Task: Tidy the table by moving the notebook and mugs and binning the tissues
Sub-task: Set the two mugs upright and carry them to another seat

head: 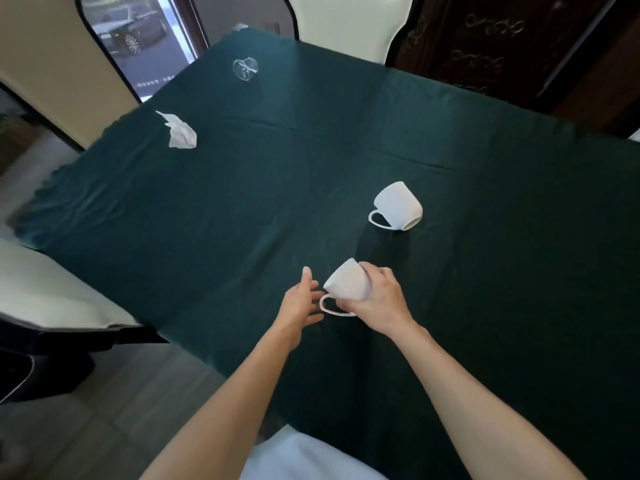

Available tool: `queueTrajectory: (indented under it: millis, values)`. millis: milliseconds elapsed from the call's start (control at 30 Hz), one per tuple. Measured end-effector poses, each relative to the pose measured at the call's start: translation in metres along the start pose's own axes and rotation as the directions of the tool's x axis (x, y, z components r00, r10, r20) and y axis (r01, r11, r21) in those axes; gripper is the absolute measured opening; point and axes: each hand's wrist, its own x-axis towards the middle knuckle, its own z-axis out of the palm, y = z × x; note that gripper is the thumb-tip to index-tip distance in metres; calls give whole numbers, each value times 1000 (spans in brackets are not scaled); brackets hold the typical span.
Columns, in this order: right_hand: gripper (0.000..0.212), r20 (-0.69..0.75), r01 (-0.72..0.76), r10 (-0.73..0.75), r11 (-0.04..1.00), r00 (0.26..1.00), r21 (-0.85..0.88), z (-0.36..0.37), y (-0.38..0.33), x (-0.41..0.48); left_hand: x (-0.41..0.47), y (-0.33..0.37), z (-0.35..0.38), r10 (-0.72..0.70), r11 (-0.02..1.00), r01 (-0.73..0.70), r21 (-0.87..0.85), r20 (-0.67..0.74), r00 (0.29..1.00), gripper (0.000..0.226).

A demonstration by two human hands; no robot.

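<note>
Head view: I look down on a table under a dark green cloth (242, 202); I place everything from the mug in my hand.
Held mug: one white mug (348, 282), tipped on its side, handle (332, 308) toward me, near the edge of the cloth closest to me.
Right hand: my right hand (375, 301) wraps the mug's body from the right, fingers curled around it; the palm covers the mug's far-right side, so I cannot see its rim or mouth.
Left hand: my left hand (299, 301) is spread, fingers loosely apart, just left of the held mug; the fingertips are near its handle, and I cannot tell whether they touch it.
Second mug: one more white mug (398, 206) lies on its side beyond the held mug and a little right, well apart from it; its opening faces away, so the inside is hidden.
Mugs counted: two.
Tissues: one crumpled white tissue (180, 133) far left of and beyond the held mug, near the cloth's left edge; a small white scrap (240, 27) at the far corner, too small to make out.
Clear item: one see-through crumpled thing (245, 69), far beyond the held mug; what it is I cannot tell.
Chairs: pale seats, one far left (52, 292), one beyond the table (346, 19), both cut off.
Notebook: not seen in this view.
</note>
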Motion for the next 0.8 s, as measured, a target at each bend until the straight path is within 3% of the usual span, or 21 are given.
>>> queueTrajectory:
  millis: [300, 600, 800]
  values:
    - [87, 62, 86, -96, 985, 993, 147, 12, -21, -16, -24, 18, -38, 193, 973, -201, 113, 80, 978, 54]
    - [82, 52, 29, -32, 998, 998, 61, 18, -30, -17, -12, 17, -48, 136, 967, -178, 183, 223, 965, 58]
    - [81, 48, 21, -20, 999, 999, -33, 20, -40, -14, -4, 23, -53, 44, 964, -106, 243, 246, 968, 64]
